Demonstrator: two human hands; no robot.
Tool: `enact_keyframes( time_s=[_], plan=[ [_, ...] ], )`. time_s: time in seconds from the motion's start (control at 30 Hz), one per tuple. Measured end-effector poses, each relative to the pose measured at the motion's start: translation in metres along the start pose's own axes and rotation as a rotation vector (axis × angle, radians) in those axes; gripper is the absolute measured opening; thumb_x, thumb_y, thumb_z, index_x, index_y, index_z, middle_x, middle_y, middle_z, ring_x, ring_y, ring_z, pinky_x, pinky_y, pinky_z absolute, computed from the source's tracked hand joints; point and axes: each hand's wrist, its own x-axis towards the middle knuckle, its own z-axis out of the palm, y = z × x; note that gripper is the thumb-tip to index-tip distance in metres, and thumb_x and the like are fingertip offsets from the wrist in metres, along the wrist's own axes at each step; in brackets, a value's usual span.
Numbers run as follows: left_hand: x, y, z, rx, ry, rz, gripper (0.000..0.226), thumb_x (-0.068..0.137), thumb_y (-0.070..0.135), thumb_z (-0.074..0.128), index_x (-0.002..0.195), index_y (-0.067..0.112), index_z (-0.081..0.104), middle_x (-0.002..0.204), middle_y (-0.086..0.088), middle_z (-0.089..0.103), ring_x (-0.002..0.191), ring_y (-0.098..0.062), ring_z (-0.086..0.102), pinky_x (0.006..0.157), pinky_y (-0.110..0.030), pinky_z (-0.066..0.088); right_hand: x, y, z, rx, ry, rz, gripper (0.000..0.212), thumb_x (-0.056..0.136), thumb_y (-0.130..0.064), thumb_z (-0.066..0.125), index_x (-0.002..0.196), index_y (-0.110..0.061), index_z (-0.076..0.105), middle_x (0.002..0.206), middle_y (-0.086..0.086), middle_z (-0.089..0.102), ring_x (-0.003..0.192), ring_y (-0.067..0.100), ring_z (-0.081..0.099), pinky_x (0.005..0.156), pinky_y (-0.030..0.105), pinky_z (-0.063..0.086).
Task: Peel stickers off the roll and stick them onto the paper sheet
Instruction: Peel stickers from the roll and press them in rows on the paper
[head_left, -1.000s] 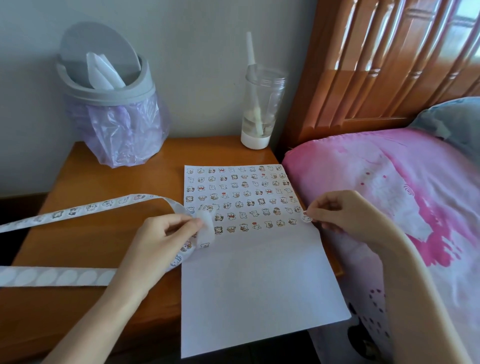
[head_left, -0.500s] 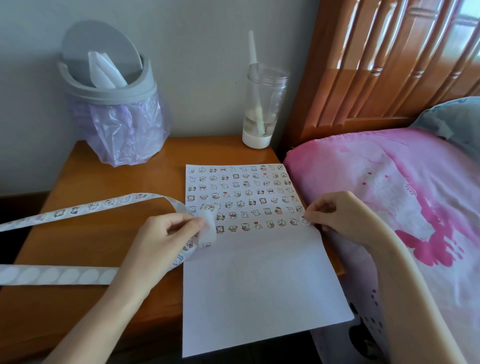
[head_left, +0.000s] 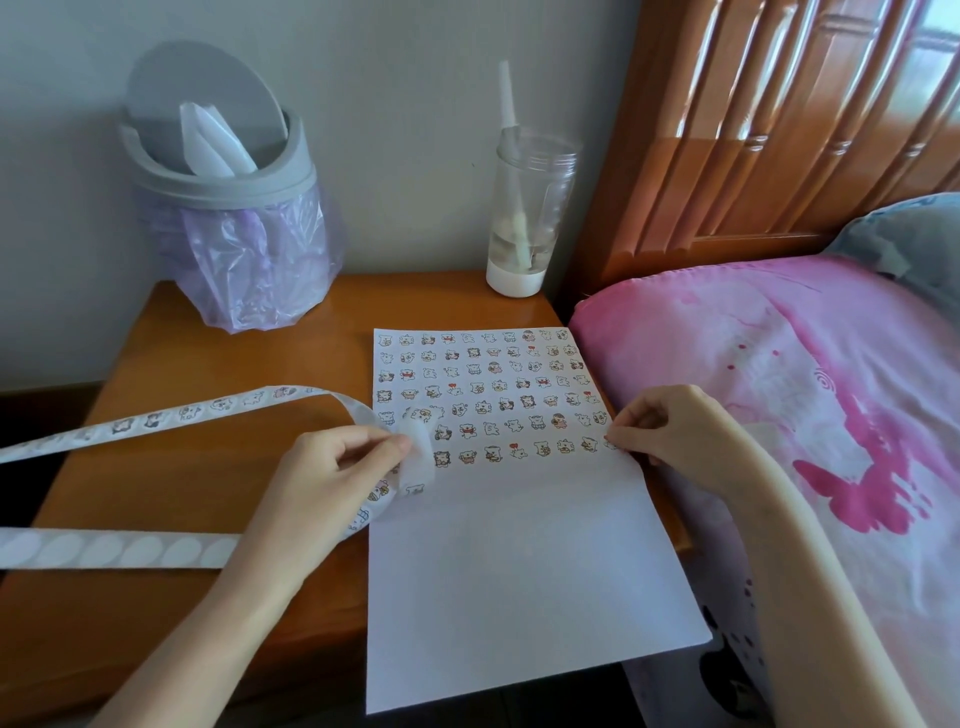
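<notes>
A white paper sheet lies on the wooden bedside table, its upper half filled with rows of small cartoon stickers. My left hand pinches the sticker strip where it folds at the sheet's left edge; one branch with stickers runs off to the left, and the bare backing trails left below it. My right hand is at the sheet's right edge, its fingertips pressing a small sticker down at the end of the lowest row.
A grey swing-lid bin with a purple liner stands at the table's back left. A clear jar with a white stick stands at the back right. A pink bedsheet and wooden headboard fill the right side.
My right hand has stayed at the sheet's right edge, pressing on the same spot. My left hand keeps its hold on the strip. Only the view shifted slightly.
</notes>
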Motion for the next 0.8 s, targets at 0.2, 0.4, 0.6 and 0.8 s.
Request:
enact_keyframes(
  time_s=[0.2,0.4,0.6,0.8],
  plan=[
    [0.000,0.000,0.000,0.005,0.002,-0.004,0.012,0.088,0.027,0.061,0.086,0.029,0.073,0.085,0.023,0.070,0.084,0.008,0.062,0.074,-0.021,0.048,0.000,-0.002,0.001,-0.035,0.045,-0.005,0.018,0.075,-0.017,0.077,0.083,-0.016,0.061,0.047,-0.007,0.058,0.043,0.003,0.053,0.054,0.019,0.039],
    [0.000,0.000,0.000,0.033,0.018,0.007,0.010,0.088,0.028,0.061,0.088,0.029,0.071,0.081,0.014,0.072,0.084,0.008,0.062,0.065,-0.010,0.044,0.000,-0.003,0.004,0.013,-0.004,0.037,0.017,0.075,-0.018,0.078,0.079,-0.012,0.063,0.060,0.004,0.062,0.045,0.010,0.053,0.043,0.021,0.041],
    [-0.002,0.000,0.000,0.030,0.018,-0.001,0.013,0.088,0.029,0.060,0.092,0.026,0.072,0.085,0.015,0.071,0.085,0.005,0.063,0.066,-0.011,0.045,-0.001,-0.005,0.008,-0.044,0.081,-0.002,0.013,0.083,-0.009,0.067,0.077,-0.018,0.060,0.071,0.003,0.065,0.060,0.017,0.056,0.053,0.016,0.043],
    [-0.005,0.004,-0.002,-0.087,0.061,0.004,0.013,0.086,0.031,0.061,0.091,0.026,0.072,0.085,0.015,0.071,0.083,0.009,0.063,0.062,-0.006,0.047,-0.022,-0.055,0.027,0.063,0.414,-0.276,0.007,0.088,-0.023,0.063,0.081,-0.026,0.061,0.069,-0.012,0.060,0.063,0.007,0.050,0.061,0.029,0.042]
  ],
)
